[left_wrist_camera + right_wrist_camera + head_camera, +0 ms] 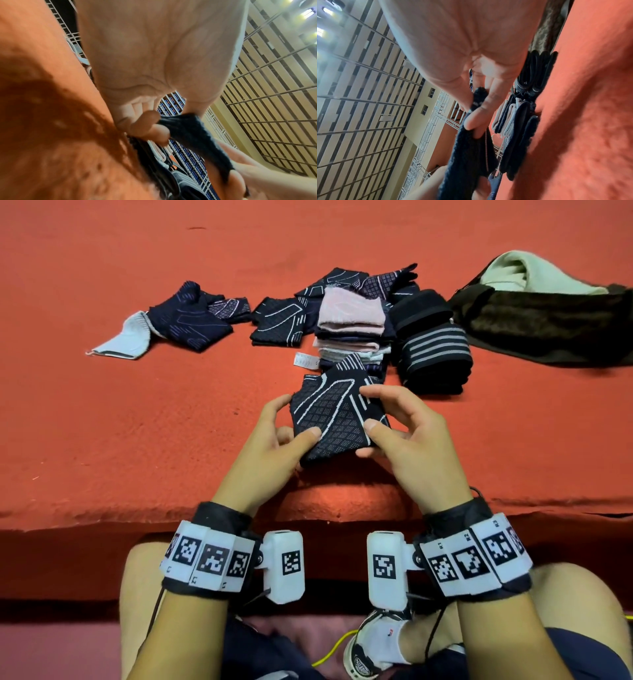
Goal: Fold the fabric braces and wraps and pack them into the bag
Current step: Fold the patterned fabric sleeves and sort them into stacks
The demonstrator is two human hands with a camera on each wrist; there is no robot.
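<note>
Both hands, left [274, 436] and right [407, 433], pinch the brace [334, 414] (folded); square edges, then stack [352, 337] at 12 o'clock.

Held brace [334, 416] black, white lines; cloth [137, 422] orange-red.

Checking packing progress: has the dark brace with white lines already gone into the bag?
No, both the left hand and the right hand hold the brace above the red surface, apart from the bag.
</note>
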